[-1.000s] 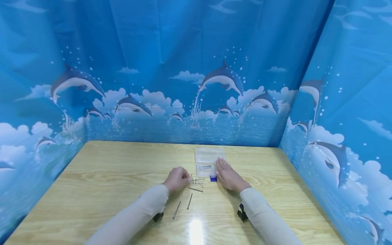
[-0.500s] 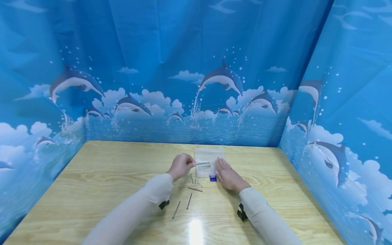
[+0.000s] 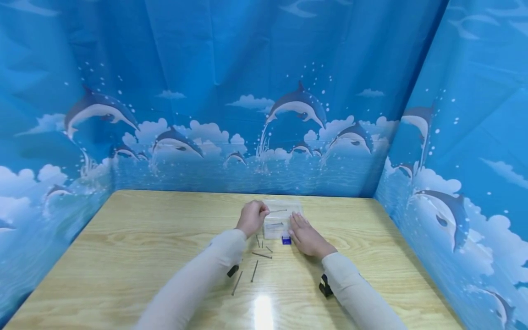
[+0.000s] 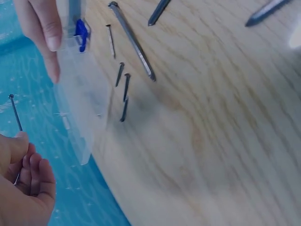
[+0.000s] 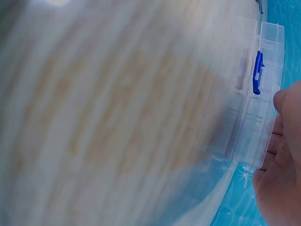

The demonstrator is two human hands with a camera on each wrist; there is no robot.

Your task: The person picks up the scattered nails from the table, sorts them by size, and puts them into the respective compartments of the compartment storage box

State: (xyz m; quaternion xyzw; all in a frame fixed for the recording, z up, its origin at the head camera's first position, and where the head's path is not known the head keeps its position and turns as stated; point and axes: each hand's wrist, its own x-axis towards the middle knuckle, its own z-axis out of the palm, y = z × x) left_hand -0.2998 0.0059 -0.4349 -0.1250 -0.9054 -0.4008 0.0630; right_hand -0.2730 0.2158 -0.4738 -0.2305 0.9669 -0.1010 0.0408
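My left hand (image 3: pixel 252 219) pinches a nail (image 3: pixel 278 211) between thumb and fingertips, its head pointing right over the far part of a clear plastic box (image 3: pixel 271 233). In the left wrist view the held nail (image 4: pixel 17 115) sticks out beyond the thumb. Another nail (image 3: pixel 275 224) lies inside the box's near part. The right hand (image 3: pixel 307 236) rests along the box's right side with fairly straight fingers, beside a blue clasp (image 3: pixel 286 240) at the front. Several small nails (image 4: pixel 126 87) lie on the table just in front of the box.
Nearer to me lie longer nails: one crosswise (image 3: pixel 261 255) and two slanted, a middle one (image 3: pixel 254 271) and the nearest (image 3: pixel 237 283). The wooden table (image 3: pixel 165 220) meets a blue dolphin-print curtain (image 3: pixel 231 114) behind the box.
My left hand has picked up a nail from the small group before the box and carried it forward, first over the near part, now the far part. The right hand has stayed still.
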